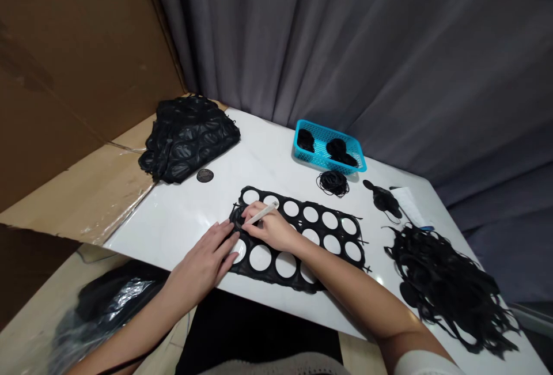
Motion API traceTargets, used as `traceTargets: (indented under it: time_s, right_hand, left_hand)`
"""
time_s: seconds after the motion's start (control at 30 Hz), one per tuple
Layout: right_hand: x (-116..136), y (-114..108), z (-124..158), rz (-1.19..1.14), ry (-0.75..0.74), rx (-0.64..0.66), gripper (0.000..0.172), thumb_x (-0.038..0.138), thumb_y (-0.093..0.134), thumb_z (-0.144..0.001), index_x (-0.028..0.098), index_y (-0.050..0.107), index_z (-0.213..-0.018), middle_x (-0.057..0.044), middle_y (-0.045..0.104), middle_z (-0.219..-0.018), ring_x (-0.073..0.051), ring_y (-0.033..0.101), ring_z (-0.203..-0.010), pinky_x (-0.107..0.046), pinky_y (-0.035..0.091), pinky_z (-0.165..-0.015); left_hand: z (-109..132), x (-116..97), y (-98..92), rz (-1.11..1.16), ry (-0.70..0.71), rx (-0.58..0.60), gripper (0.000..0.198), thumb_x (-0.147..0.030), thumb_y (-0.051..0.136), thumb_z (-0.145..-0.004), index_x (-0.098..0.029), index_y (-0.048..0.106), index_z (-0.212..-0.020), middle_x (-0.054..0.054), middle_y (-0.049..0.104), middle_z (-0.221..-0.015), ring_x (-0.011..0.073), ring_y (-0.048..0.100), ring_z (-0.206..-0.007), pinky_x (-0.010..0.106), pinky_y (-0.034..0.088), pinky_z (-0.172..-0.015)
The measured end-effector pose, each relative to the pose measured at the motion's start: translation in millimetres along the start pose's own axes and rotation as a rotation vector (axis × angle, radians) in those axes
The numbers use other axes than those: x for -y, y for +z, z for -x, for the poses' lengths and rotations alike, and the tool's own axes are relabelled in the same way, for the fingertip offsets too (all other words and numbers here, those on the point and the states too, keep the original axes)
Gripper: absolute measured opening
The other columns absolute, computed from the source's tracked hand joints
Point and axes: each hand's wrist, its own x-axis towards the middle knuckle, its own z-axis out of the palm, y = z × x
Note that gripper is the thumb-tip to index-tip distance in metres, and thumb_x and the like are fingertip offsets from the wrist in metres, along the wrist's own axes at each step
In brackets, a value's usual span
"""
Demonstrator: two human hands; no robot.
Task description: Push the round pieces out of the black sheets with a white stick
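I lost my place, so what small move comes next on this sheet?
Probably run the white tool in your right hand around the dark round piece at the sheet's left end, with your left hand pinning the sheet: most circles are already open holes, and that piece seems still in place.

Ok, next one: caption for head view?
Right hand holds a pale tool to a black sheet with round holes; left hand steadies the sheet.
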Motion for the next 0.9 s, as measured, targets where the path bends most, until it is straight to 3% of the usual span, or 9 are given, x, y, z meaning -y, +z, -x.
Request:
traceTargets:
  time_s: [0.17,0.23,0.33,0.4,0.47,0.53,0.63,0.77,0.9]
  right_hand:
    - [3.7,23.6,9.7,0.224,-0.081,-0.048,0.014,0.010,0.053,-0.095,0.022,0.060,-0.095,-0.008,0.063,-0.110,-0.023,0.054,-0.103,-0.036,0.048,-0.089]
    - [-2.0,23.5,3.4,0.197,-0.046,-0.114,0.016,0.009,0.050,-0.094,0.022,0.059,-0.092,-0.008,0.065,-0.104,-0.023,0.055,-0.098,-0.036,0.047,-0.086]
    - [-21.6,-1.6,-14.8,-0.055,0.182,-0.374,0.016,0.023,0.051,-0.096,0.022,0.055,-0.080,0.000,0.060,-0.076,-0.018,0.055,-0.074,-0.031,0.047,-0.074]
    - [-36.3,-31.7,-19.6,-0.267,0.338,-0.609,0.026,0.032,0.061,-0.089,0.023,0.048,-0.069,0.005,0.050,-0.062,-0.015,0.051,-0.064,-0.028,0.046,-0.066]
    - [-46.3,-65.1,-7.4,-0.485,0.381,-0.819,0.032,0.037,0.069,-0.080,0.023,0.043,-0.067,0.006,0.050,-0.061,-0.013,0.052,-0.062,-0.026,0.047,-0.064]
    - [-50.3,-95.9,26.1,-0.623,0.370,-0.927,0.037,0.041,0.076,-0.072,0.023,0.045,-0.068,0.005,0.055,-0.065,-0.013,0.056,-0.066,-0.026,0.051,-0.066]
    - [-52.1,-130.6,108.8,-0.609,0.398,-1.095,0.038,0.042,0.083,-0.063,0.021,0.051,-0.069,0.002,0.061,-0.071,-0.013,0.060,-0.068,-0.027,0.052,-0.066]
    - [-60.0,-158.4,230.7,-0.153,0.550,-1.379,0.034,0.046,0.077,-0.066,0.021,0.055,-0.068,0.000,0.062,-0.067,-0.017,0.060,-0.065,-0.030,0.050,-0.064]
    - [-70.5,-173.4,303.6,0.393,0.939,-1.284,0.030,0.051,0.066,-0.070,0.023,0.057,-0.063,-0.004,0.062,-0.056,-0.023,0.057,-0.059,-0.037,0.047,-0.065]
  left_hand:
    - [-1.4,3.7,0.9,0.045,-0.003,0.031,0.036,-0.034,0.050,-0.104,-0.016,0.063,-0.131,0.015,0.059,-0.142,0.0303,0.054,-0.135,0.051,0.046,-0.114]
    - [-4.3,5.0,-1.2,0.073,-0.013,0.047,0.034,-0.034,0.049,-0.104,-0.016,0.064,-0.127,0.015,0.060,-0.140,0.0306,0.055,-0.135,0.051,0.047,-0.113]
    - [-8.8,5.5,-6.1,0.118,-0.037,0.082,0.031,-0.033,0.047,-0.104,-0.017,0.065,-0.123,0.014,0.061,-0.136,0.0293,0.054,-0.135,0.049,0.048,-0.113]
    - [-10.3,5.0,-8.5,0.144,-0.047,0.101,0.031,-0.034,0.046,-0.104,-0.017,0.065,-0.122,0.013,0.061,-0.136,0.0286,0.053,-0.136,0.048,0.047,-0.113]
    - [-10.6,4.9,-9.5,0.159,-0.059,0.116,0.031,-0.036,0.046,-0.104,-0.019,0.064,-0.123,0.012,0.059,-0.137,0.0287,0.052,-0.137,0.048,0.047,-0.113]
    - [-10.9,6.7,-9.8,0.160,-0.089,0.109,0.033,-0.038,0.044,-0.104,-0.020,0.064,-0.124,0.012,0.057,-0.139,0.0292,0.053,-0.135,0.048,0.049,-0.112]
    - [-14.2,15.9,-10.5,0.152,-0.149,0.079,0.034,-0.039,0.043,-0.104,-0.021,0.063,-0.124,0.012,0.057,-0.138,0.0293,0.058,-0.129,0.048,0.052,-0.107]
    - [-29.8,32.8,-7.4,0.124,-0.123,0.016,0.035,-0.038,0.040,-0.102,-0.021,0.066,-0.117,0.013,0.060,-0.132,0.0316,0.061,-0.123,0.050,0.054,-0.102]
    - [-60.6,17.5,8.9,0.139,0.041,0.024,0.037,-0.041,0.044,-0.101,-0.020,0.066,-0.123,0.014,0.060,-0.137,0.0330,0.059,-0.127,0.050,0.052,-0.105]
